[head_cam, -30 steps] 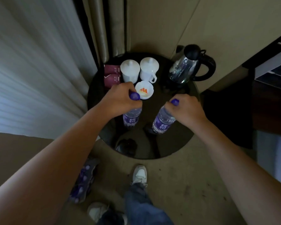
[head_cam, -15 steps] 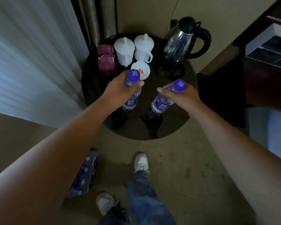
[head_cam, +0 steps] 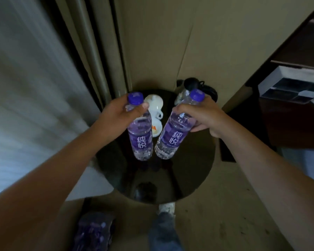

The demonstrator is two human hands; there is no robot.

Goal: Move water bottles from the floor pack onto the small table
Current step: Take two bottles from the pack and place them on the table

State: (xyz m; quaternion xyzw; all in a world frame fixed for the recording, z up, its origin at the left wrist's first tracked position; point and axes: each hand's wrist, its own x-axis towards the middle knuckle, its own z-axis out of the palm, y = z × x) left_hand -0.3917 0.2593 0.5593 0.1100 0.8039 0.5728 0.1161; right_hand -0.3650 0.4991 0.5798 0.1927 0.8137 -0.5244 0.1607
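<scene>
Two clear water bottles with purple labels and purple caps hang in the air above the round dark glass table (head_cam: 194,178). My left hand (head_cam: 116,115) grips the upper part of the left bottle (head_cam: 140,138), which is nearly upright. My right hand (head_cam: 201,115) holds the right bottle (head_cam: 172,136) by its shoulder, tilted with its base toward the left bottle. The two bases are close together and clear of the tabletop. On the floor at the lower left lies the plastic-wrapped bottle pack (head_cam: 94,230).
A white lidded cup (head_cam: 155,104), a small white dish (head_cam: 156,130) and a kettle (head_cam: 192,87) stand at the table's far side, partly hidden by the bottles. Curtains hang at the left, a dark desk stands at the right. My shoe (head_cam: 166,209) is at the table's near edge.
Both hands have lifted their bottles up off the tabletop and toward the camera. The view has tilted upward, so the table appears lower in the frame.
</scene>
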